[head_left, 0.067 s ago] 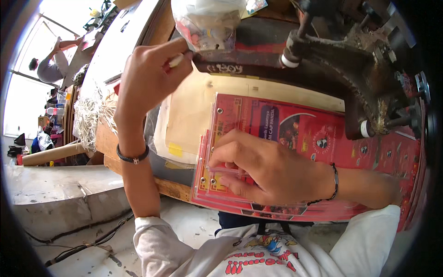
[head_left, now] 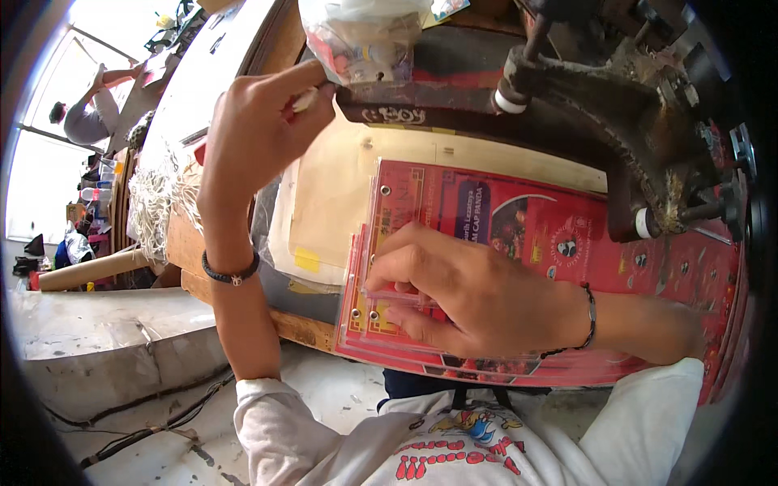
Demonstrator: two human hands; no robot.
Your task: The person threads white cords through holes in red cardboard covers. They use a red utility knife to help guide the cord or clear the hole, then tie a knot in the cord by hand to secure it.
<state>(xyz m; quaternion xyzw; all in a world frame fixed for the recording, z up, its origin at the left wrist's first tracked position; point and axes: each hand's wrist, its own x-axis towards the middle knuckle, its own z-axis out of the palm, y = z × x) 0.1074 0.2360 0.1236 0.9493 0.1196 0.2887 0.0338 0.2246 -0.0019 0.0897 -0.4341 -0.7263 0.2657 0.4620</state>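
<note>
Left: your hand (head_left: 266, 125) pinches a small pale piece (head_left: 305, 101) near the dark bar (head_left: 454, 120). Right: your hand (head_left: 466, 296) rests, fingers bent, on red sheets (head_left: 527, 235) stacked between your body and the bar; cannot tell whether it pinches one.

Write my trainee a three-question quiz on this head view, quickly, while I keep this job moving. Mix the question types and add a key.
1. True or false: the right hand is over the red printed sheets.
2. Which is nearest the left hand's fingertips?
A) cardboard tube
B) plastic bag
C) black cables
3. Fill in: around the left wrist is a dark ____.

Key: 1 true; 2 B; 3 bracelet.
</note>
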